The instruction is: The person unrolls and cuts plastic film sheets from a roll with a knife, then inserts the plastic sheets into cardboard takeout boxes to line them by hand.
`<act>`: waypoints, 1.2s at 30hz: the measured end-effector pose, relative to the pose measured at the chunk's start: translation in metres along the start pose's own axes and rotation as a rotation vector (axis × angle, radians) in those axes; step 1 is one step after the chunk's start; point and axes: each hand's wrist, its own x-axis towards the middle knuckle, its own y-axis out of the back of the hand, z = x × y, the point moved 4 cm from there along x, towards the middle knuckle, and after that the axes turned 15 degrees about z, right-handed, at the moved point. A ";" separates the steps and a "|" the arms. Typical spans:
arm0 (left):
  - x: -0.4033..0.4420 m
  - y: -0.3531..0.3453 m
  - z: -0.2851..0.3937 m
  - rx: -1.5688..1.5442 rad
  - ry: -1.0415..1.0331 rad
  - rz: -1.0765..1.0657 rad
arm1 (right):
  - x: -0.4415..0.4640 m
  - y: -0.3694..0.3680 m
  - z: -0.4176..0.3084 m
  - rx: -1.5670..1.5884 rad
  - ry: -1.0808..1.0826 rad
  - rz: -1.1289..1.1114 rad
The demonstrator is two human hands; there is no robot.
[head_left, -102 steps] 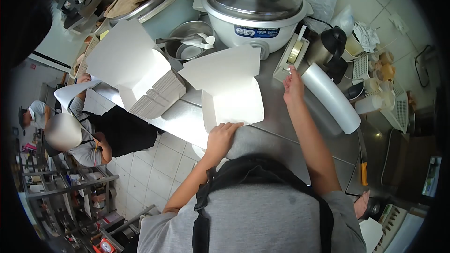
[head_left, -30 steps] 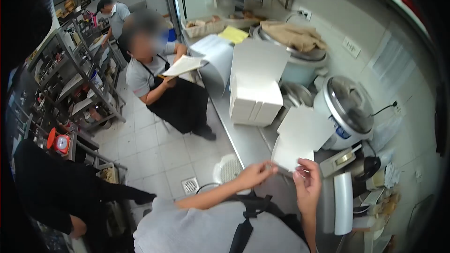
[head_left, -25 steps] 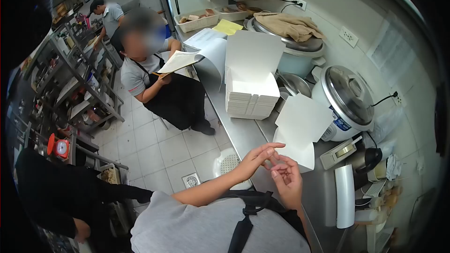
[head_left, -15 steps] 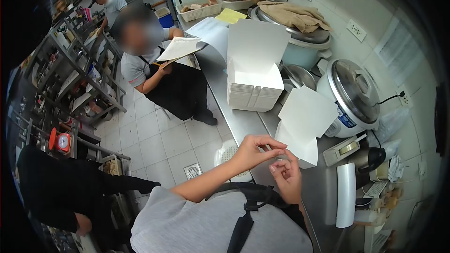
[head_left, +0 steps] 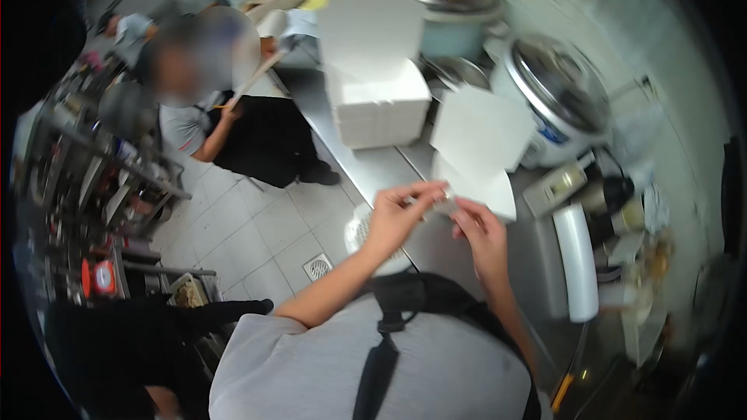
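My left hand (head_left: 398,214) is closed in a pinch, thumb against fingertips. Close beside it, my right hand (head_left: 481,235) pinches too. Between their fingertips is a small translucent piece (head_left: 445,202), blurred, which looks like a bit of clear tape. Just beyond my hands an open white cardboard box (head_left: 484,128) stands on the steel counter (head_left: 436,253), its lid raised. Farther back is a stack of white boxes (head_left: 380,126), the top one with its lid up. To the right of my hands sits a tape dispenser (head_left: 554,187).
A white roll (head_left: 576,264) lies along the counter's right side, near an orange-handled tool (head_left: 562,391). Behind the boxes stand a rice cooker (head_left: 556,101) and a cloth-topped pot (head_left: 459,27). A white stool (head_left: 359,229) and a person holding a clipboard (head_left: 257,78) are left.
My view has shifted, so the counter things appear higher and farther left. My hands have moved slightly apart, and the small translucent piece shows more clearly between them. The co-worker's clipboard has tilted.
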 end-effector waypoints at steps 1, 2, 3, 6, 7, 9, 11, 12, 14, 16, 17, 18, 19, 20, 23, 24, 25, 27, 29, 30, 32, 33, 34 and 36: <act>0.001 0.001 -0.003 0.035 0.018 -0.005 | -0.002 0.001 -0.001 0.031 -0.024 0.012; 0.000 -0.001 -0.004 0.024 0.022 -0.023 | -0.002 0.000 -0.005 0.066 -0.039 0.020; -0.002 -0.003 -0.007 0.014 0.052 -0.029 | -0.002 0.000 -0.008 0.102 -0.048 0.020; -0.008 -0.008 -0.008 0.006 0.069 -0.044 | -0.004 0.004 -0.003 0.190 -0.074 0.004; -0.011 -0.009 -0.008 0.004 0.062 -0.043 | -0.005 0.005 -0.001 0.217 -0.071 0.010; -0.015 -0.012 -0.006 0.023 0.067 -0.046 | -0.008 0.005 0.002 0.244 -0.056 0.022; -0.018 -0.012 -0.008 0.010 0.093 -0.059 | -0.010 0.006 0.006 0.271 -0.071 0.044; -0.018 -0.012 -0.010 -0.013 0.117 -0.073 | -0.010 0.007 0.007 0.284 -0.093 0.064; -0.020 -0.013 -0.010 -0.075 0.199 -0.108 | -0.009 0.009 0.011 0.340 -0.157 0.106; -0.022 -0.014 -0.007 -0.151 0.314 -0.148 | -0.008 0.012 0.016 0.427 -0.242 0.148; -0.023 -0.014 -0.008 -0.195 0.359 -0.168 | -0.007 0.011 0.019 0.426 -0.255 0.111; -0.024 -0.015 -0.008 -0.238 0.405 -0.189 | -0.005 0.010 0.023 0.426 -0.268 0.074; -0.025 -0.016 -0.009 -0.281 0.450 -0.211 | -0.005 0.009 0.026 0.426 -0.281 0.038; -0.024 -0.016 -0.011 -0.269 0.454 -0.195 | -0.007 0.005 0.022 0.461 -0.261 -0.009; -0.024 -0.016 -0.017 -0.239 0.450 -0.152 | -0.012 -0.001 0.013 0.527 -0.211 -0.092; -0.024 -0.016 -0.017 -0.233 0.438 -0.140 | -0.012 0.000 0.014 0.522 -0.205 -0.081; -0.024 -0.016 -0.018 -0.227 0.426 -0.128 | -0.012 0.001 0.015 0.516 -0.199 -0.070; -0.024 -0.017 -0.019 -0.205 0.385 -0.113 | -0.013 0.001 0.015 0.522 -0.200 -0.063; -0.024 -0.018 -0.021 -0.162 0.328 -0.100 | -0.013 0.002 0.016 0.530 -0.194 -0.047; -0.025 -0.018 -0.021 -0.129 0.292 -0.095 | -0.013 0.002 0.017 0.536 -0.187 -0.035; -0.027 -0.019 -0.019 -0.073 0.211 -0.103 | -0.013 0.002 0.018 0.527 -0.171 0.004; -0.030 -0.019 -0.016 -0.049 0.166 -0.116 | -0.012 0.002 0.018 0.512 -0.162 0.031; -0.033 -0.020 -0.014 -0.026 0.123 -0.129 | -0.012 0.003 0.019 0.497 -0.155 0.060; -0.035 -0.022 -0.012 -0.017 0.103 -0.143 | -0.010 0.005 0.024 0.501 -0.178 0.093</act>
